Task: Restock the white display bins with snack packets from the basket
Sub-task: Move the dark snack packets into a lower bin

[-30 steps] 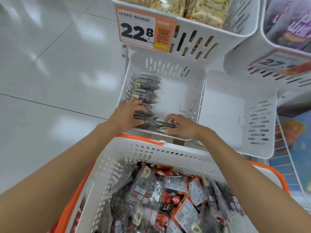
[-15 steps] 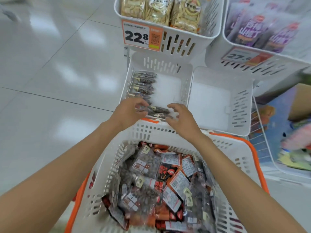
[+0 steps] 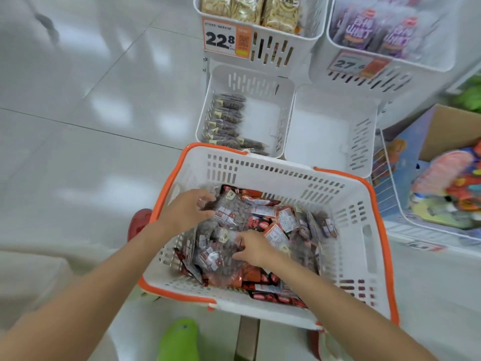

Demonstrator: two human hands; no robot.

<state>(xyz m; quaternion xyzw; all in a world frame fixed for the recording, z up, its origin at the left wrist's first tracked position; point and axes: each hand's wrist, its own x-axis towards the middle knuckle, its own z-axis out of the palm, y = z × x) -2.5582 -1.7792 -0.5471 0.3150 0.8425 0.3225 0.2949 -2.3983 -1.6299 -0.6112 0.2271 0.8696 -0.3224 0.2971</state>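
Inside the basket (image 3: pixel 273 175), left hand (image 3: pixel 186 211) and right hand (image 3: pixel 255 250) grip snack packets (image 3: pixel 233 213).

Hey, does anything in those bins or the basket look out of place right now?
Yes. In the lower-left white bin, most snack packets stand in a neat row along the left wall, but the front packets lie tipped sideways across the near edge. Nothing else stands out.

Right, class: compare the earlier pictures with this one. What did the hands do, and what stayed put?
Both hands let go in the lower bin and withdrew into the basket. The left hand now grips a clear packet; the right hand digs among the packets, grip unclear. The row of packets in the bin stayed as placed.
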